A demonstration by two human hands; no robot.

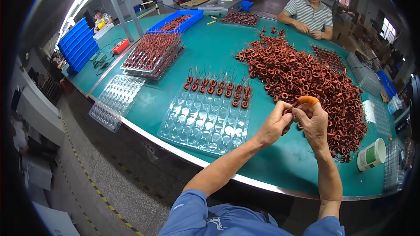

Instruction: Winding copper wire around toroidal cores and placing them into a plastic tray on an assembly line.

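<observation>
My left hand [274, 124] and my right hand [313, 123] meet at the near edge of a large heap of red-brown ring coils [302, 72]. Both are closed, fingertips together on a small ring coil [288, 111] that the fingers mostly hide. An orange finger cot [308, 100] covers one finger of my right hand. Left of my hands lies a clear plastic tray [199, 124] with round pockets. Ring coils [218, 91] with upright wire leads fill its far rows and part of its right side; the nearer pockets hold none.
Stacked filled trays [153, 57] stand at left, beside clear trays [118, 96] overhanging the table edge. Behind are a blue bin [194, 16] of coils and another filled tray [239, 19]. A white-green tub [372, 154] sits at right. A co-worker [308, 13] sits across the table.
</observation>
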